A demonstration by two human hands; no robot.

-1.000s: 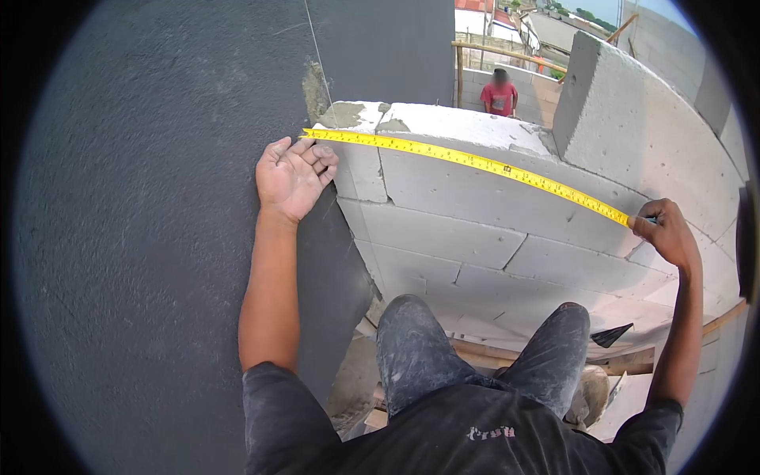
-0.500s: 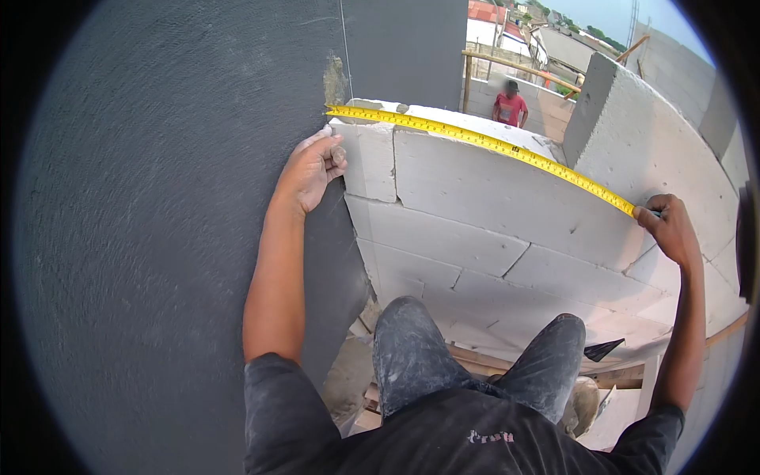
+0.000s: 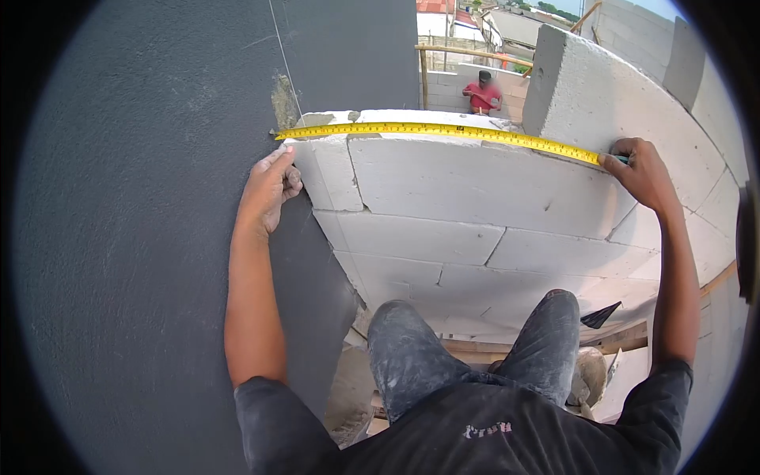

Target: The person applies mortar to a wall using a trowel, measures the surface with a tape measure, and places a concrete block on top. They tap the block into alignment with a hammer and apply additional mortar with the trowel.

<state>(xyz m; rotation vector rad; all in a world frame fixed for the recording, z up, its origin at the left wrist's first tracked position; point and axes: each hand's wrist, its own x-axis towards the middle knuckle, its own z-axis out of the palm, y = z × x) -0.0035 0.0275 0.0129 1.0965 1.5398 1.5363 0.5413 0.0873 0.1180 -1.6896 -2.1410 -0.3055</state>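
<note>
- Tape measure: the yellow strip runs from 10:30 to past 2 o'clock on my feed, along the upper front edge of the pale block wall; I cannot tell whether it touches throughout.
- Right hand: between 2 and 3 o'clock, closed around the tape's case, most of which it hides from me.
- Left hand: at 10 o'clock, fingers partly curled, just below the strip's free end; I cannot tell whether it grips the strip.
- Dark wall: at 9 o'clock, beside the left hand.
- Raised block: at 2 o'clock, above the right end of the strip.
- Person in red: at 1 o'clock, beyond the block wall.
</note>
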